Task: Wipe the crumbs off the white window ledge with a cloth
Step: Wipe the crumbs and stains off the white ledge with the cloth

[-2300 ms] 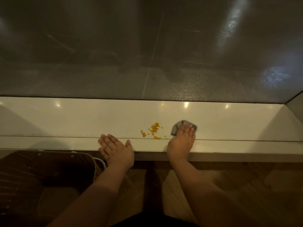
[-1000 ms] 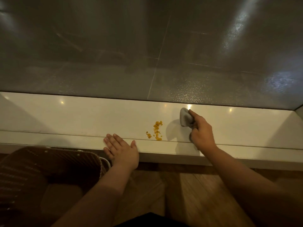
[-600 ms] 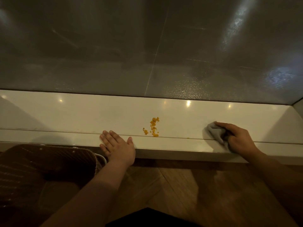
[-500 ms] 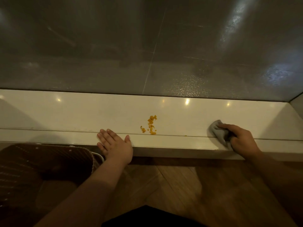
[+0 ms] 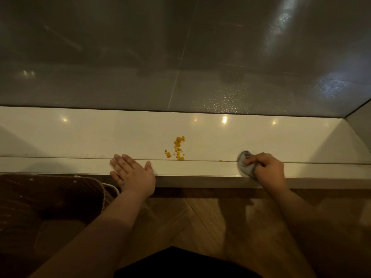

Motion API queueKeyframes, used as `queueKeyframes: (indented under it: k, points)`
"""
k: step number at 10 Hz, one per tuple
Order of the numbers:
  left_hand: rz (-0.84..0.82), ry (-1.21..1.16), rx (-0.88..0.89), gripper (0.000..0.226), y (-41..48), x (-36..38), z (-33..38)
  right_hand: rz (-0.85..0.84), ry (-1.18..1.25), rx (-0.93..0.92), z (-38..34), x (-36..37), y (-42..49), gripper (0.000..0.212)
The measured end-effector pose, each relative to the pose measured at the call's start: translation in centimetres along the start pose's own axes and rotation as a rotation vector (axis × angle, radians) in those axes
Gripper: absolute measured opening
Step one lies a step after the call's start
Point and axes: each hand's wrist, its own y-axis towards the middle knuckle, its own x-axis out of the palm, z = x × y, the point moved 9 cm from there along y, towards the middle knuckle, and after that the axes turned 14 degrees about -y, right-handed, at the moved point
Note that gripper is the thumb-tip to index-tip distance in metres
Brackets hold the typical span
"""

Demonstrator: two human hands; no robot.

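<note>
At 3 o'clock from unswept orange crumbs (image 5: 177, 148), grey cloth (image 5: 244, 164) sits withdrawn.
Right hand (image 5: 269, 169) clutches it; left hand (image 5: 133, 173) lies flat on white window ledge (image 5: 80, 135).

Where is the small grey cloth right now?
In the head view, the small grey cloth is bunched in the right hand at the front edge of the white window ledge, right of the orange crumbs.

cloth (image 5: 244, 167) shifted right, away from crumbs (image 5: 177, 147)
</note>
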Motion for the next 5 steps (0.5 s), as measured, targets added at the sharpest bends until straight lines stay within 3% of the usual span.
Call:
queueKeyframes:
  k: [3,5]
  points:
    - [-0.017,0.006,-0.007,0.075,0.0,-0.1,0.1,-0.128,-0.061,-0.166,-7.9,5.9,-2.5,0.030]
    - [-0.024,-0.005,-0.015,0.075,-0.1,-0.2,0.2,-0.202,-0.017,-0.169,-11.2,8.6,-3.7,0.031]
